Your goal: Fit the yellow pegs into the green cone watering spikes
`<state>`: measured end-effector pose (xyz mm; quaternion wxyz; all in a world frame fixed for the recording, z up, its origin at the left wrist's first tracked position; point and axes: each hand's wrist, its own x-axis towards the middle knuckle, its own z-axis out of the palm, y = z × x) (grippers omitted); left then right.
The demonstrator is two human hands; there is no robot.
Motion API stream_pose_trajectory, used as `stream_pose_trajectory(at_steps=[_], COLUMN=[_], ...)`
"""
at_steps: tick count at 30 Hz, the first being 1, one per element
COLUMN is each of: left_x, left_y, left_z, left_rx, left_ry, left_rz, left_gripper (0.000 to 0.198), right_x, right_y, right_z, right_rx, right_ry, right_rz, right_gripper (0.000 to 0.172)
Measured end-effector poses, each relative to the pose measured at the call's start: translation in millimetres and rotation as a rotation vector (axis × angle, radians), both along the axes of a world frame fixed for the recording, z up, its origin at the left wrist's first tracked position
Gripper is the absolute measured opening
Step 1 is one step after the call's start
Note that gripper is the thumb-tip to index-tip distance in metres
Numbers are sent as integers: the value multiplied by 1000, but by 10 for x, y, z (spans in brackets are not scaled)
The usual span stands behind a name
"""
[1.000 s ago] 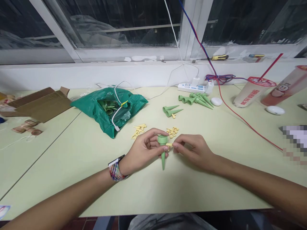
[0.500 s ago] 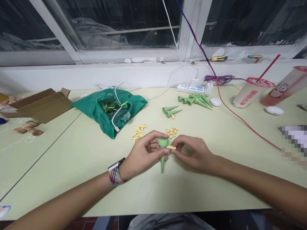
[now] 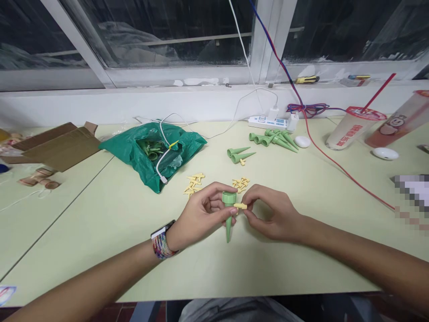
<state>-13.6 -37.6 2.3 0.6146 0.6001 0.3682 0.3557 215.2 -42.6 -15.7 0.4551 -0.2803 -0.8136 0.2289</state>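
My left hand is closed around a green plant watering spike, its ribbed cap up and its point down over the table. A small yellow T-shaped valve sticks out sideways from the spike, just under the cap. My right hand pinches the valve's outer end between thumb and index finger. The valve's inner end is partly hidden by my left thumb, so I cannot tell how deep it sits. Beyond my hands lie two small piles of yellow valves and several green spikes.
An open green plastic bag with more spikes lies back left, beside a cardboard box and a wooden toy. A power strip stands along the wall. Two drink cups and a red cable are on the right.
Both hands keep their hold on the spike and the valve. My right hand has shifted very slightly right and up, turning the valve a little. The camera view has moved slightly.
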Motion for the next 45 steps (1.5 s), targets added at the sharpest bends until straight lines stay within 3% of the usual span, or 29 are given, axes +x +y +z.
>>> stream_pose_trajectory(at_steps=[4, 7, 9, 12, 15, 20, 23, 27, 30, 37, 41, 45], left_x=[0, 2, 3, 5, 9, 29, 37, 41, 48, 73, 83, 85], left_y=[2, 1, 0, 2, 3, 10, 22, 36, 38, 20, 7, 4], left_z=[12, 17, 14, 11, 17, 25, 7, -16, -9, 6, 1, -9], left_rx=[5, 15, 15, 8, -8, -29, -28, -36, -43, -85, -63, -62], left_ry=[-8, -8, -17, -33, -43, -69, -81, -91, -88, -138, -155, -141], left_rz=[12, -3, -8, 3, 14, 24, 34, 22, 22, 25, 37, 39], left_gripper=[40, 39, 39, 39, 39, 41, 41, 42, 42, 43, 43, 44], right_x=[-10, 3, 16, 32, 38, 45, 42, 27, 26, 43, 32, 25], right_y=[20, 38, 38, 32, 38, 56, 52, 58, 70, 77, 88, 93], right_z=[-16, 16, 39, 53, 46, 20, -10, -25, -8, -11, 0, 28], right_rx=[-12, -30, -5, 34, 31, -189, -259, -165, -166, -67, -92, -121], right_ry=[-27, -73, -59, -17, -27, -50, -26, -29, -54, -60, -41, -37], right_rz=[-10, 28, 31, 3, 14, 34, 77, 36, 22, 39, 40, 68], right_gripper=[5, 16, 9, 20, 14, 3, 25, 4, 18, 4, 23, 16])
